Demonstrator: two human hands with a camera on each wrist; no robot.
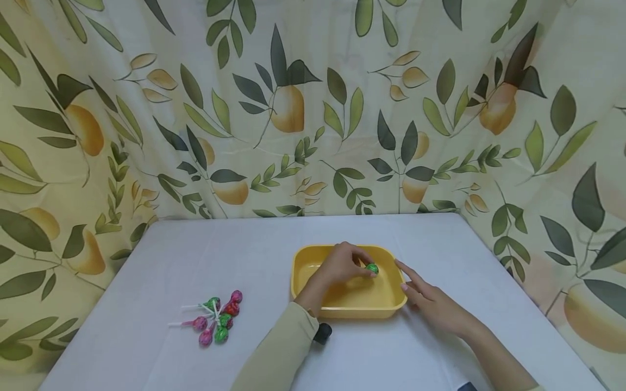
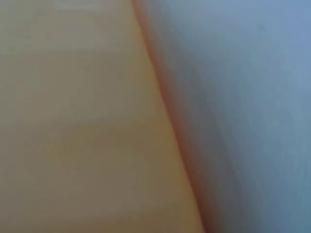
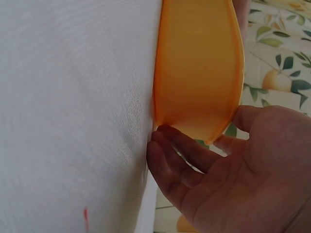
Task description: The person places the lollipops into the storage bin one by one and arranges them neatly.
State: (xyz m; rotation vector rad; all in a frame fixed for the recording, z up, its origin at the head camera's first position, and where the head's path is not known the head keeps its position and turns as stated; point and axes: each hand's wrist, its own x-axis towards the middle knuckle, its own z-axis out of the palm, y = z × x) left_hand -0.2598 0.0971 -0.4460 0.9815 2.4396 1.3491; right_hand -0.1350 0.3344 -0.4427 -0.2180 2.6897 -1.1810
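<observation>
A yellow tray (image 1: 342, 313) stands on the white table. Over its inside, my left hand (image 1: 339, 266) pinches a green-wrapped lollipop (image 1: 372, 268) between thumb and fingers; the stick is hidden. My right hand (image 1: 437, 307) touches the tray's right side, fingertips at the rim. From the right wrist view, the right hand (image 3: 233, 170) has its thumb by the rim of the tray (image 3: 199, 63) and other fingers low against the wall, loosely bent. Only blurred surfaces fill the left wrist view.
Several lollipops (image 1: 205, 338) in pink, red and green wrappers lie in a loose pile on the table (image 1: 161, 260), left of the tray. A curtain (image 1: 313, 152) printed with leaves and fruit hangs behind the table's far edge.
</observation>
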